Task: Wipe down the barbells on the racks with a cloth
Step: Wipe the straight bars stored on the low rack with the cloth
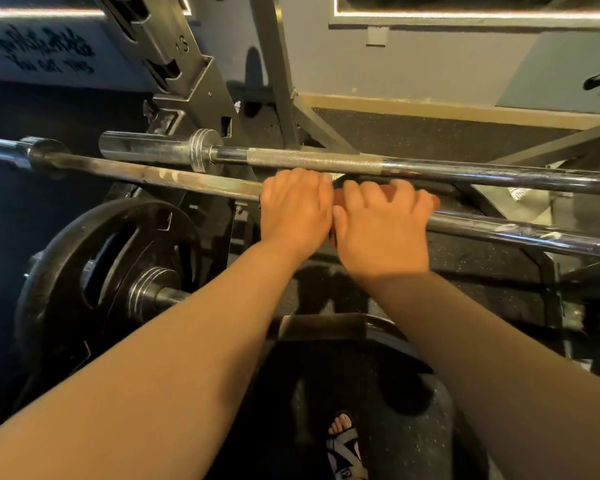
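While the left hand (295, 209) curls over the near barbell (187, 180), the right hand (381, 226), touching it, clasps a reddish cloth (338, 199) round the bar.

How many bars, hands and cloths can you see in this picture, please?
Bars: 3 (far bar, near bar, plated bar)
Hands: 2 (left hand, right hand)
Cloth: 1
Total: 6

A knurled far barbell (312, 161) and a scuffed near barbell (187, 180) lie level, just apart; a reddish cloth (338, 201) wraps the near one
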`<state>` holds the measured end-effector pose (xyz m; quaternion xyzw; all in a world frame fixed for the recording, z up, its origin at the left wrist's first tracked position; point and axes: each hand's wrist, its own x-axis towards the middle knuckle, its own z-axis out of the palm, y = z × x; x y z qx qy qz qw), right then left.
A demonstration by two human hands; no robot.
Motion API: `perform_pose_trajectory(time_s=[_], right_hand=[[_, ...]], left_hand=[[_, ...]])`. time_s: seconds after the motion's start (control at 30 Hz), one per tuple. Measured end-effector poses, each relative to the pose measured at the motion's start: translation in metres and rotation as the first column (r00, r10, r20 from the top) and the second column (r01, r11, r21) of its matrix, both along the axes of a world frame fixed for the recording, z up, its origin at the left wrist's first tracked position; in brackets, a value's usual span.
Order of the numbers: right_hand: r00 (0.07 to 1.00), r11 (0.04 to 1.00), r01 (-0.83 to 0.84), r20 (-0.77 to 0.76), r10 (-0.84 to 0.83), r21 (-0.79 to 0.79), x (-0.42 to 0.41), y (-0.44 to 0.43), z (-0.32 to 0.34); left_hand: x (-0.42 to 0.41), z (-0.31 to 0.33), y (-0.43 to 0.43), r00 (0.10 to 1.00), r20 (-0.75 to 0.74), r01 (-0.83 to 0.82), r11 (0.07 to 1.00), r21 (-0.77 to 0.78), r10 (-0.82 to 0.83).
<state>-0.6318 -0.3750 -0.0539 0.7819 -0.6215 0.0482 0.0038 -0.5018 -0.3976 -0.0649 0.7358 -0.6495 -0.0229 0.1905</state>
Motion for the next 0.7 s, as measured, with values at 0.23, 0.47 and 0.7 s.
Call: perform_pose_trajectory(time_s=[0.23, 0.47, 0.7], right_hand=[[0.987, 0.985, -0.160, 0.008, 0.161, -0.057, -0.057, -0.003, -0.005], [0.994, 0.993, 0.108, 0.034, -0.107, -0.039, -0.029, 0.000, 0.002], [0.990, 0.988, -0.125, 0.057, 0.131, -0.085, -0.064, -0.001, -0.007]], left_hand=[[0.004, -0.006, -0.002, 1.000, 0.015, 0.008, 1.000, -0.023, -0.007], [-0.013, 0.005, -0.002, 0.993, 0.032, 0.113, 0.993, 0.026, -0.114], [-0.020, 0.000, 0.000, 0.982, 0.141, 0.126, 0.992, -0.013, -0.123]])
